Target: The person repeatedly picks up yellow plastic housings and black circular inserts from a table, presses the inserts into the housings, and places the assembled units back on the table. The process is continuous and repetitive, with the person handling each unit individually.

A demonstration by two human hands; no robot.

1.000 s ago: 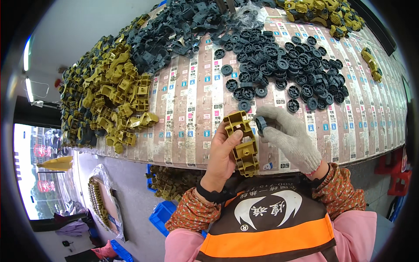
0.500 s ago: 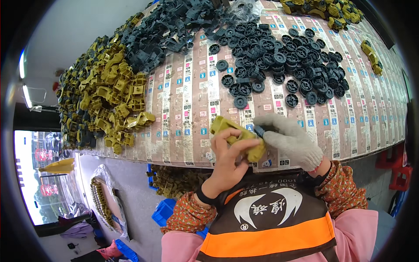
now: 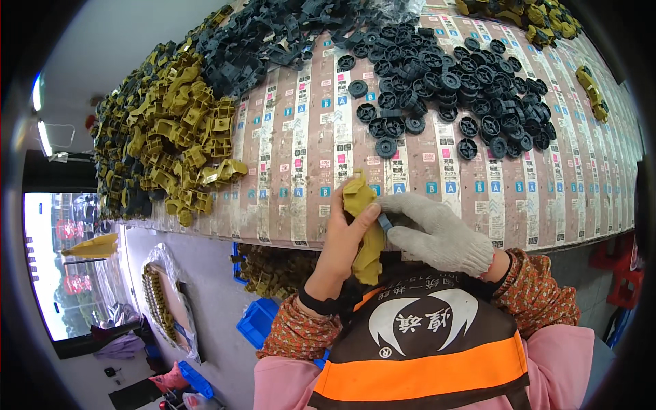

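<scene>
My bare left hand (image 3: pixel 337 239) is closed around an olive-yellow plastic toy car body (image 3: pixel 370 254), its long side pointing toward me over the table's near edge. At its right side, my right hand (image 3: pixel 447 236), in a whitish knitted glove, pinches a small blue-grey plastic part (image 3: pixel 385 223). That part is right beside the car body; whether it is seated in it, I cannot tell. Beyond my hands lies a heap of black toy wheels (image 3: pixel 489 126). Many olive-yellow car bodies (image 3: pixel 179 133) are piled to the left.
Dark grey plastic parts (image 3: pixel 256 51) form a heap at the far left. One car body (image 3: pixel 592 92) lies alone at the far right, near another yellow pile (image 3: pixel 540 19). Printed sheeting covers the table (image 3: pixel 294 184). Below its edge are a blue bin (image 3: pixel 258 321) and red stools (image 3: pixel 623 277).
The car body has turned from a slant to lengthwise and come a little toward me. My left hand's grip has shifted to its left side. The gloved hand keeps the small part beside it.
</scene>
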